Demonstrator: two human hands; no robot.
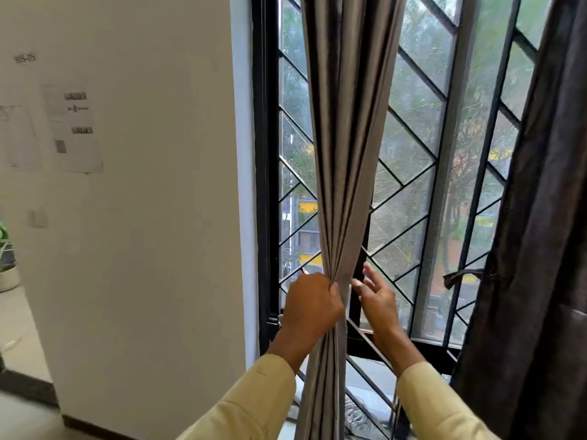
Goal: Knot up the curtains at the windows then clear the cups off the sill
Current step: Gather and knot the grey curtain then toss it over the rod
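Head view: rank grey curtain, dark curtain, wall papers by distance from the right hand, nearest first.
1. grey curtain, just left of the right hand.
2. dark curtain, off to the right.
3. wall papers, far left.

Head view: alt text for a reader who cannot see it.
The left hand grips a gathered grey curtain in front of a barred window, while the right hand is open beside it. A darker curtain hangs at right; papers are on the left wall.
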